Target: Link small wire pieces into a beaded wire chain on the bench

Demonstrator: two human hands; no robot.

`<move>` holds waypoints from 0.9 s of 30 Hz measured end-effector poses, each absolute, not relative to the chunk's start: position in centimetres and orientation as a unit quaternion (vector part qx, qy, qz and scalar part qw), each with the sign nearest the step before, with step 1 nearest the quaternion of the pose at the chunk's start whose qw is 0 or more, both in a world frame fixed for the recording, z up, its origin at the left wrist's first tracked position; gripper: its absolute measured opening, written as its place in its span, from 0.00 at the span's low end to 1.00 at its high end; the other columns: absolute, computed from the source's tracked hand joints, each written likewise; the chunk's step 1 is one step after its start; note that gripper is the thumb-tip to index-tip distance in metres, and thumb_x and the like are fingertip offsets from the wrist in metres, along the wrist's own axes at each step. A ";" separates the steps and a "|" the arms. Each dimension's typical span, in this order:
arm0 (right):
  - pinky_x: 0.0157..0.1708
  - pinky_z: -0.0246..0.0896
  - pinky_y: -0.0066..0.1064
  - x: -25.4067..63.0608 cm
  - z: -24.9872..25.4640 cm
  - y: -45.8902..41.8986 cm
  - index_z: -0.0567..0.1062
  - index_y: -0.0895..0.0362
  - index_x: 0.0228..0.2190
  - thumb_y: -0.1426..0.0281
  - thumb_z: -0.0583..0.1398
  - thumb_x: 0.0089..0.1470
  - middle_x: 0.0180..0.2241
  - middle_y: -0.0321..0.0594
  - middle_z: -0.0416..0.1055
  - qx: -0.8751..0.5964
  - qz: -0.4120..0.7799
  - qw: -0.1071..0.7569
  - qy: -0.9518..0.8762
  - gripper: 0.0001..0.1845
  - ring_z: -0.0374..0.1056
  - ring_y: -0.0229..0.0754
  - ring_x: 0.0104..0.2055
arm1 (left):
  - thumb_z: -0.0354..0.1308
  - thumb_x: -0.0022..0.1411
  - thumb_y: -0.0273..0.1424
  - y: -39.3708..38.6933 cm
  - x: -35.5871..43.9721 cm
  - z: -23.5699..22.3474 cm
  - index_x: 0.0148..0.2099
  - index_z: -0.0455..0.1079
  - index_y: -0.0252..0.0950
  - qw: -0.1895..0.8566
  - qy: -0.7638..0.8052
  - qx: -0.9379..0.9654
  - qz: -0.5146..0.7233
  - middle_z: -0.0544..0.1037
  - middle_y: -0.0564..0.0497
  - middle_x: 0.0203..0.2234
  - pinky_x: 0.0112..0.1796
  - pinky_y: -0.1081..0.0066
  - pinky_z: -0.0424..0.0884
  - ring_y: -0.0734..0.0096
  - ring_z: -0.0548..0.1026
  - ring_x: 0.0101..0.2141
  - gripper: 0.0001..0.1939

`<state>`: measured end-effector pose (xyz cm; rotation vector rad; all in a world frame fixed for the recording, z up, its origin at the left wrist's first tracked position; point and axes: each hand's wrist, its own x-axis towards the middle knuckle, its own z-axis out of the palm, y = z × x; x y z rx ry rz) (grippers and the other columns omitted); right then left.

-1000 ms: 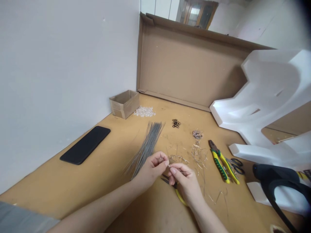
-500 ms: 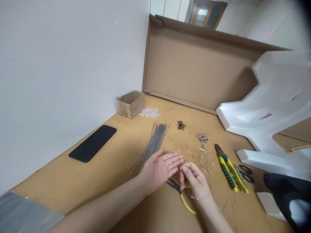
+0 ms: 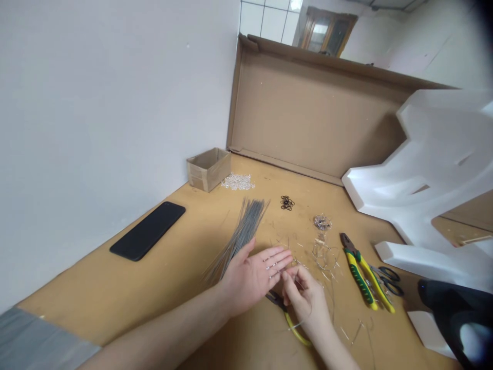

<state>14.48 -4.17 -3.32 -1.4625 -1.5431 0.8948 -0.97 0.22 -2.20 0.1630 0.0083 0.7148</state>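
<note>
My left hand (image 3: 250, 277) lies palm up with its fingers stretched out flat. Several tiny silvery beads (image 3: 268, 267) rest on those fingers. Close against the left fingertips, my right hand (image 3: 309, 300) is closed in a pinch on a thin metal wire (image 3: 301, 324), part of which curves out below the hand. The pinched end of the wire is too small to make out. Beneath the right hand are yellow-handled pliers (image 3: 296, 331), partly covered. A bundle of straight grey wires (image 3: 250, 221) lies behind my left hand.
Green-and-yellow pliers (image 3: 360, 272) and scissors (image 3: 391, 280) lie at right, near white foam (image 3: 385, 190). Bent wire pieces (image 3: 325, 254), black rings (image 3: 287, 202) and a pile of small clear pieces (image 3: 239, 181) are farther back. A small cardboard box (image 3: 208, 172) and phone (image 3: 148, 231) are left.
Both hands have shifted slightly, and the right fingertips now sit a little lower beside the left fingers. The curved wire below the right hand has swung downward and left.
</note>
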 end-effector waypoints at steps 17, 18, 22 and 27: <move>0.20 0.50 0.24 14.5 -3.5 -4.2 0.64 0.56 0.22 0.64 0.54 0.54 0.15 0.30 0.59 -0.606 0.284 0.379 -0.639 0.12 0.56 0.35 0.18 | 0.38 0.62 0.44 -0.1 -0.7 -2.1 0.63 0.40 0.21 0.930 0.021 0.085 0.357 0.51 0.36 0.60 0.58 0.66 0.39 0.60 0.47 0.61 0.37; 0.20 0.51 0.24 14.6 -3.5 -4.2 0.64 0.56 0.22 0.64 0.54 0.54 0.15 0.30 0.59 -0.607 0.282 0.378 -0.639 0.12 0.56 0.35 0.18 | 0.37 0.62 0.44 -0.1 -0.7 -2.1 0.63 0.40 0.21 0.929 0.021 0.087 0.359 0.51 0.35 0.60 0.58 0.66 0.39 0.60 0.47 0.61 0.37; 0.21 0.51 0.24 14.7 -3.7 -4.2 0.64 0.56 0.22 0.63 0.53 0.54 0.15 0.31 0.60 -0.613 0.273 0.363 -0.647 0.13 0.56 0.35 0.18 | 0.38 0.62 0.44 -0.1 -0.6 -1.9 0.63 0.41 0.20 0.928 0.038 0.093 0.359 0.50 0.35 0.60 0.58 0.65 0.39 0.60 0.47 0.61 0.37; 0.19 0.50 0.24 14.8 -3.7 -4.2 0.64 0.56 0.22 0.63 0.53 0.54 0.15 0.30 0.60 -0.610 0.265 0.359 -0.654 0.12 0.55 0.35 0.18 | 0.38 0.62 0.44 -0.1 -0.6 -1.9 0.63 0.40 0.19 0.927 0.043 0.101 0.359 0.50 0.36 0.60 0.58 0.65 0.39 0.60 0.48 0.60 0.37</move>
